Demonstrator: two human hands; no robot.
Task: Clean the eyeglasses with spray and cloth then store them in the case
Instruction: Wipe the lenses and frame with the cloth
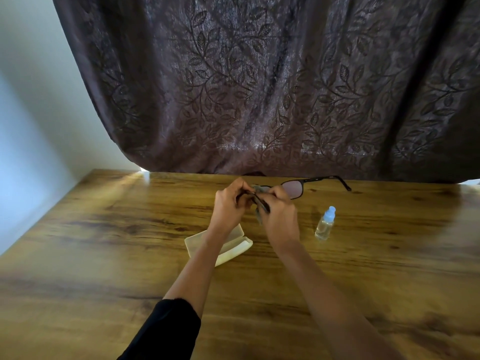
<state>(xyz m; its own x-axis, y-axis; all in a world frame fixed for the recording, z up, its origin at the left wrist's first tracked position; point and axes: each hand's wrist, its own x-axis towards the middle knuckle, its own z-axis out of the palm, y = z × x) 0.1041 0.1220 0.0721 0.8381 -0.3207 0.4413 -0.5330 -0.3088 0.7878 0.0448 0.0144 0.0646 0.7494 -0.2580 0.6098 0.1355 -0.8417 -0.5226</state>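
Note:
Dark-framed eyeglasses [296,188] are held up over the wooden table [104,242], one temple sticking out to the right. My left hand [228,206] grips the frame's left end. A grey cloth [259,189] is pinched around the left lens by my right hand [280,216]; that lens is hidden. An open cream case [233,246] lies on the table under my left wrist. The small clear spray bottle [325,224] with a pale blue cap stands upright to the right of my right hand.
A dark brown leaf-patterned curtain [259,87] hangs behind the table's far edge. A pale wall [31,100] runs along the left side.

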